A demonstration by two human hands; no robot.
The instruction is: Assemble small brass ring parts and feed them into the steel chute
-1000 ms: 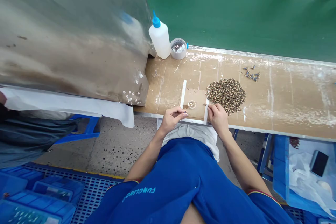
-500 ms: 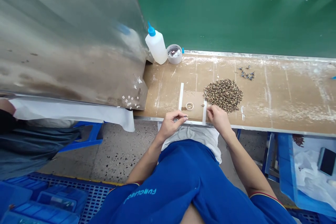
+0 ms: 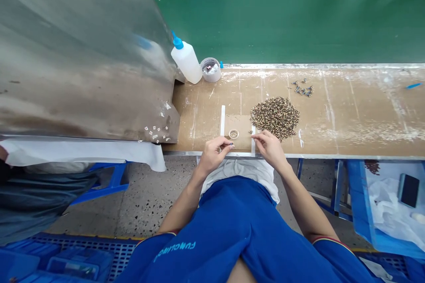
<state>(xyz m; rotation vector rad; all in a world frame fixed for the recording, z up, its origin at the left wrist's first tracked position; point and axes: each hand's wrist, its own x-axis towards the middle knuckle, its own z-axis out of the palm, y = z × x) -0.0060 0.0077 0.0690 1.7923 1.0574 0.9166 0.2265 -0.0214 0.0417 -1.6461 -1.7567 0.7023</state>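
Note:
My left hand is closed in a pinch at the bench's front edge, with a tiny dark bluish piece between thumb and forefinger, too small to name. Just beyond its fingertips stands a small round clear dish. My right hand is also pinched, its fingertips over the right white tape strip; whatever they hold is too small to make out. Close beyond that hand lies a heap of small gold-and-dark metal parts. Another white strip lies left of the dish.
A white squeeze bottle with a blue nozzle and a tape roll stand at the back left beside a metal housing. Several blue-tipped parts lie behind the heap. A green belt runs beyond. Another person's leg is at left.
My right hand has moved slightly inward, its fingertips now over the right tape strip. My left hand stays pinched near the dish. The whole view has shifted a little.

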